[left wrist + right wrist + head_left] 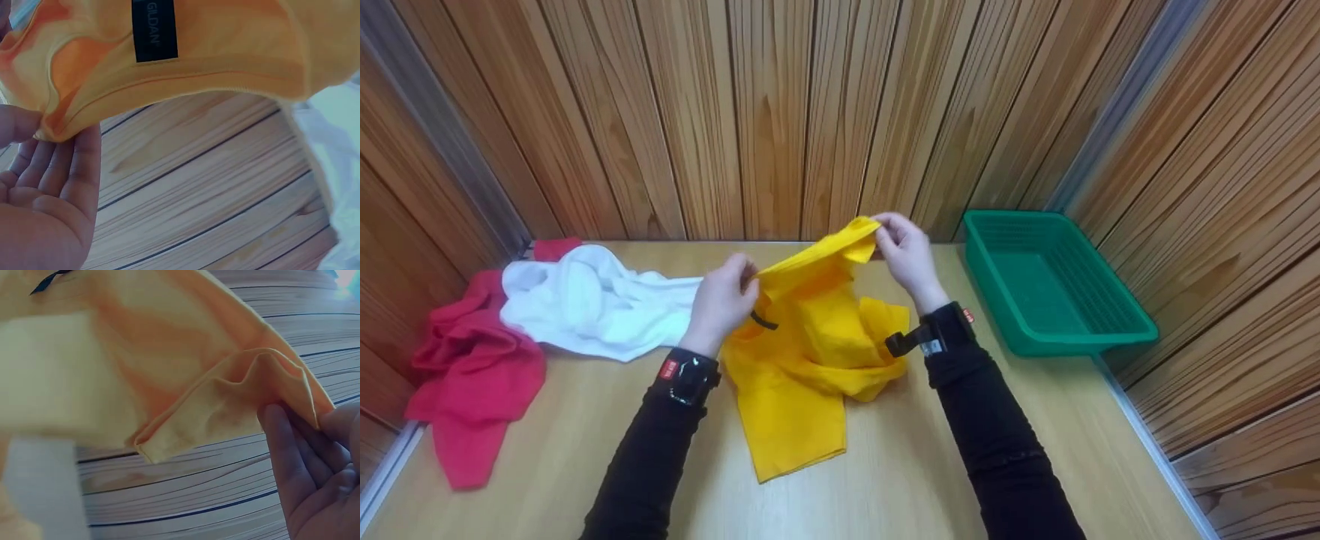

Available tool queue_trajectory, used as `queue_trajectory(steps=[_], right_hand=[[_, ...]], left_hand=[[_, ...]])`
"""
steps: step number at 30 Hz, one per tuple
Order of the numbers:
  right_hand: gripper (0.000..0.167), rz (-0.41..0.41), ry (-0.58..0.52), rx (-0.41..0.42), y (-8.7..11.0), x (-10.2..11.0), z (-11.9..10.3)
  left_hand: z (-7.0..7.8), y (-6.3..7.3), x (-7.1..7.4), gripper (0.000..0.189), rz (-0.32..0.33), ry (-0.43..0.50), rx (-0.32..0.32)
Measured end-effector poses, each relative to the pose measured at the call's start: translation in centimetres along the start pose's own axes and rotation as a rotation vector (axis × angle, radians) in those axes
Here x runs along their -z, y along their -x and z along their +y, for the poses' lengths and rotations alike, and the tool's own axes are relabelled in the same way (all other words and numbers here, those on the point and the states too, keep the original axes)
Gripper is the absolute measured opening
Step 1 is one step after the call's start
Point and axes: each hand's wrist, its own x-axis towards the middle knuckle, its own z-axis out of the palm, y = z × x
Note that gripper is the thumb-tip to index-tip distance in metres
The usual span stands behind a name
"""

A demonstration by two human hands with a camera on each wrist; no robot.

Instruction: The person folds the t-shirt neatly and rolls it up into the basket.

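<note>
A yellow T-shirt [791, 397] is partly lifted off the wooden table, its lower part lying crumpled on the surface. My left hand [724, 300] pinches it near the neckline, between thumb and fingers. In the left wrist view a black neck label [156, 34] reading GILDAN shows inside the collar. Higher and to the right, my right hand [911, 259] pinches another edge of the shirt, so the fabric stretches slantwise between both hands. The right wrist view shows folded cloth [225, 399] hanging beside the right fingers [287, 455].
A white cloth garment [600, 307] lies crumpled at the left, overlapping a red garment [484, 360]. On the right stands a green plastic basket [1020, 341] by the wall. Wood-panelled walls [772, 112] border the table [900, 480] at the back and sides.
</note>
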Motion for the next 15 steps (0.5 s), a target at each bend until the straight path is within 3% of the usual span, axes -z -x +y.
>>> queue_trajectory(steps=[9,15], right_hand=[[0.025,-0.219,0.191,-0.318,2.2,-1.1,6.0],[0.026,-0.322,0.190,-0.344,3.5,-0.1,7.9]], left_hand=[[-4.4,1.6,-2.2,0.017,-0.137,-0.043,0.164],[-6.6,2.8,-2.3,0.022,-0.175,-0.029,0.243]])
